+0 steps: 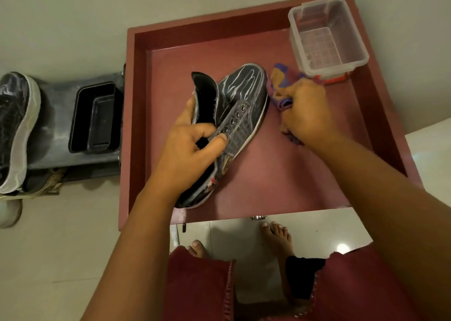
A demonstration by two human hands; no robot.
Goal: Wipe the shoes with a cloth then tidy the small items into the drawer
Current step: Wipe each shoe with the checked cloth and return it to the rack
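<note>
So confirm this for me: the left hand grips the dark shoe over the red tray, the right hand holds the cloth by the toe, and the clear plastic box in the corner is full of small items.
One thing is wrong: the clear plastic box is empty, as the head view shows. The rest holds: the left hand grips the dark shoe over the red tray, and the right hand holds the cloth by the toe.

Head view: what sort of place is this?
Probably a home entryway or shoe-storage corner: pale tiled floor, a red drawer pulled open, a dark shoe being wiped, another shoe on a low rack.
</note>
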